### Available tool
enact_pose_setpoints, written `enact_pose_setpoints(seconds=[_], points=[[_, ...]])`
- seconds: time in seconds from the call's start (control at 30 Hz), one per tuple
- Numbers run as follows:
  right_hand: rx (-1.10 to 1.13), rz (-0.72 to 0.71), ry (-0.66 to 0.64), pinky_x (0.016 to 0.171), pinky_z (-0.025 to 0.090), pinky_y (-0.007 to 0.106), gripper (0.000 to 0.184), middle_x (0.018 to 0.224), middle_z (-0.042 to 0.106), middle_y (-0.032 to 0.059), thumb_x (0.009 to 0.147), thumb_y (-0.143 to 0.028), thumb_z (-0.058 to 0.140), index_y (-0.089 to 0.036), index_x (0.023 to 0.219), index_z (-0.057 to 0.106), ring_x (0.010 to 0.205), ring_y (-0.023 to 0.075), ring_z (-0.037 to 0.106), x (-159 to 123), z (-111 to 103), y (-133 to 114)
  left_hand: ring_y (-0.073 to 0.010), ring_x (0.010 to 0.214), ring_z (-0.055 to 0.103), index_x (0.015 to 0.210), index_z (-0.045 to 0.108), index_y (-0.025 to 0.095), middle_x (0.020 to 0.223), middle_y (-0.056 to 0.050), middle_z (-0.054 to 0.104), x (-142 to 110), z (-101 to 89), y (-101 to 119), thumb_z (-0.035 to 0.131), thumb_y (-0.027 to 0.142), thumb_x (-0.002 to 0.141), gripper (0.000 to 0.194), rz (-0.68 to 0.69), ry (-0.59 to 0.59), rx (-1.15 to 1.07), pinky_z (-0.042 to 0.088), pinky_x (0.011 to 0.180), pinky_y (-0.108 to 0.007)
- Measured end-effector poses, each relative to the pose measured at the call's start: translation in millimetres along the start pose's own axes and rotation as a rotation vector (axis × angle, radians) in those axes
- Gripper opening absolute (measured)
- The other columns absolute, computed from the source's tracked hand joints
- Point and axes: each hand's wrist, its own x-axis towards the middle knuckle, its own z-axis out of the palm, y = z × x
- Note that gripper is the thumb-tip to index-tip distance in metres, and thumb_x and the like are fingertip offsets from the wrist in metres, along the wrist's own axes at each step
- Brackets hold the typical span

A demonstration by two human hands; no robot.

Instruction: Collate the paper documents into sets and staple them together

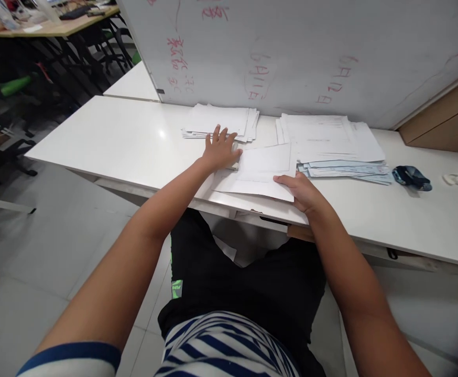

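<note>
My right hand (303, 191) grips the right edge of a white sheet of paper (264, 178), its thumb on top. The sheet lies at the front of the desk and looks folded or layered. Over its left side my left hand (221, 151) is spread flat, fingers pointing toward the back. Under that palm a small pale object (235, 153) shows only in part; I cannot make out what it is. Just beyond my left fingertips rests a stack of white papers (217, 118). A thicker stack (323, 137) with bluish sheets at its bottom lies beyond my right hand.
A whiteboard (292, 52) with red writing stands behind the white desk (115, 136). Right of the stacks are a dark blue object (412, 178), a small white item (454, 179) and a cardboard box (445, 123). Chairs and another table (64, 29) stand far left.
</note>
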Motion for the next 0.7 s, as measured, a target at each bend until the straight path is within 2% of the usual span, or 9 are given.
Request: enact_pose_setpoints(seconds=[0.17, 0.3, 0.5, 0.7], points=[[-0.018, -0.003, 0.041, 0.087, 0.055, 0.041, 0.033, 0.097, 0.072, 0.0067, 0.070, -0.028, 0.074, -0.021, 0.100, 0.062, 0.097, 0.0272, 0.066, -8.7, 4.6, -3.8, -0.0331, 0.148, 0.000, 0.151, 0.015, 0.025, 0.160, -0.009, 0.017, -5.3, -10.9, -7.0, 0.040, 0.065, 0.086, 0.081, -0.062, -0.003, -0.149, 0.016, 0.116, -0.051], [-0.001, -0.013, 0.043, 0.088, 0.055, 0.043, 0.031, 0.100, 0.071, 0.0077, 0.071, -0.030, 0.074, -0.021, 0.097, 0.062, 0.101, 0.0282, 0.065, -11.8, 4.1, -5.0, -0.0294, 0.148, 0.004, 0.152, 0.007, 0.025, 0.160, -0.010, 0.015, -11.3, -20.3, -12.8, 0.028, 0.064, 0.091, 0.075, -0.131, 0.001, -0.274, 0.022, 0.115, -0.047], [-0.003, -0.015, 0.042, 0.084, 0.057, 0.041, 0.036, 0.102, 0.071, 0.0081, 0.070, -0.035, 0.075, -0.021, 0.100, 0.060, 0.097, 0.0273, 0.067, -5.8, -2.3, 3.1, -0.0299, 0.148, 0.007, 0.152, 0.012, 0.026, 0.158, -0.010, 0.021, -13.4, -22.0, -13.5, 0.024, 0.058, 0.094, 0.067, -0.136, 0.003, -0.305, 0.022, 0.114, -0.051], [0.001, -0.013, 0.066, 0.081, 0.058, 0.039, 0.041, 0.108, 0.070, 0.0079, 0.068, -0.037, 0.077, -0.023, 0.101, 0.058, 0.096, 0.0257, 0.067, -3.8, -1.9, 4.8, -0.0302, 0.148, 0.008, 0.152, 0.015, 0.025, 0.153, -0.012, 0.032, -9.7, -20.5, -14.1, 0.023, 0.058, 0.094, 0.068, -0.138, -0.013, -0.261, 0.022, 0.114, -0.049]])
